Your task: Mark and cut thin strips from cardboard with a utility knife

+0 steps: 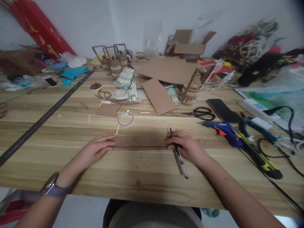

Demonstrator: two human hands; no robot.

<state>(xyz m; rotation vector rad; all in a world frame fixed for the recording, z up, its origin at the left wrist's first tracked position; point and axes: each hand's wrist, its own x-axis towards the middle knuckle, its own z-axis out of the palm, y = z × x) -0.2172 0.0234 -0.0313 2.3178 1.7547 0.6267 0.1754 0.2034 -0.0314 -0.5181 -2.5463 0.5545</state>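
Observation:
A flat brown strip, apparently cardboard [141,141], lies across the wooden table between my hands, with a dark line along its near edge. My left hand [99,147] grips its left end, thumb at the near edge and fingers at the far side. Farther right, my right hand [184,146] pinches the strip too. A pen [180,161] is held between the right hand's fingers, its tip pointing away from me and its clear barrel toward me. Just beyond the strip lies a thin tape roll [126,119], near a small light stick [117,130].
To the right are black scissors [203,113], a phone [223,110], a blue glue gun [224,129] and a yellow-black utility knife [258,155]. Behind lie cardboard pieces [158,96], bundled sticks [125,78] and small stick-built buckets [192,91]. A long dark bar [49,114] crosses the left side.

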